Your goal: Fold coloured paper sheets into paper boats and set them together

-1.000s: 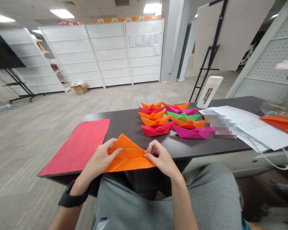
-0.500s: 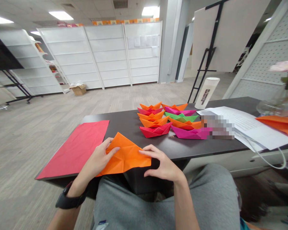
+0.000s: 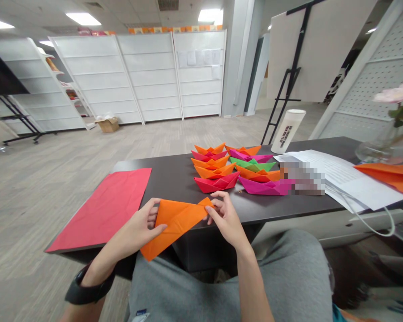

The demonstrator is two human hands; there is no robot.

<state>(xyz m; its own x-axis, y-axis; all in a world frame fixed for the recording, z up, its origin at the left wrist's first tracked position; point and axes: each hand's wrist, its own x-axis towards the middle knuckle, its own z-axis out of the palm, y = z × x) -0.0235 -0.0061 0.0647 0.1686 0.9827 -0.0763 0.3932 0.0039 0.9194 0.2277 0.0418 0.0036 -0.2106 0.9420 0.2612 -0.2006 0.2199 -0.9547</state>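
A creased, partly folded sheet of orange paper [image 3: 176,221] is held in the air over my lap, at the table's front edge. My left hand [image 3: 146,226] grips its left side, thumb on the near face and fingers behind. At the upper right corner, my right hand [image 3: 224,215] pinches the paper between thumb and fingers. Just beyond stand two rows of folded paper boats, among them a red boat [image 3: 216,183], a magenta boat [image 3: 265,186] and a green boat [image 3: 251,164]. Red paper [image 3: 104,210] lies flat to the left of my hands.
The dark table [image 3: 174,172] also bears a white cup [image 3: 288,132], printed sheets [image 3: 342,172] with a white cable [image 3: 366,217], more orange paper [image 3: 389,176] and a glass vase [image 3: 378,150] with a pink flower. Behind it are an easel board and white shelves.
The orange paper has turned and now shows a narrower, slanted shape with its lower left corner hanging down. My right hand has moved up and closed on its upper right corner.
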